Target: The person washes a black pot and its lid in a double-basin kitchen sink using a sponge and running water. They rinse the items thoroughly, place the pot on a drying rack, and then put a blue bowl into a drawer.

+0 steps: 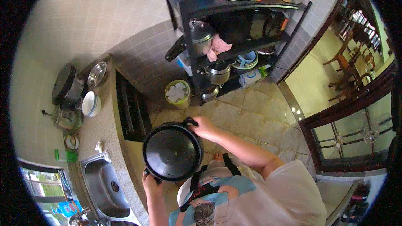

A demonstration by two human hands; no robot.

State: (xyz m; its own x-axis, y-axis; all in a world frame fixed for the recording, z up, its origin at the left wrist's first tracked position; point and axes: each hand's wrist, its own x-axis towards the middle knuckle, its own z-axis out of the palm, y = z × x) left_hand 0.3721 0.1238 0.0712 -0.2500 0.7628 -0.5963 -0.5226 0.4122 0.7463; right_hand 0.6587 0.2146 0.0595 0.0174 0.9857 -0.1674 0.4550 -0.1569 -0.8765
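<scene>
A round black two-handled pan is held up in front of my body, between the counter and my shirt. My right hand grips its handle on the far side. At the near left side, my left hand is closed around the opposite handle. The pan's dark, shiny round face is turned up toward me, and no food shows in it. Tiled floor and part of a foot appear below and beyond it.
Left of me runs a stone counter with a steel sink, white bowls and a steel basin. Ahead, a black shelf rack holds pots; a yellow-green bin stands beside it. A doorway is at right.
</scene>
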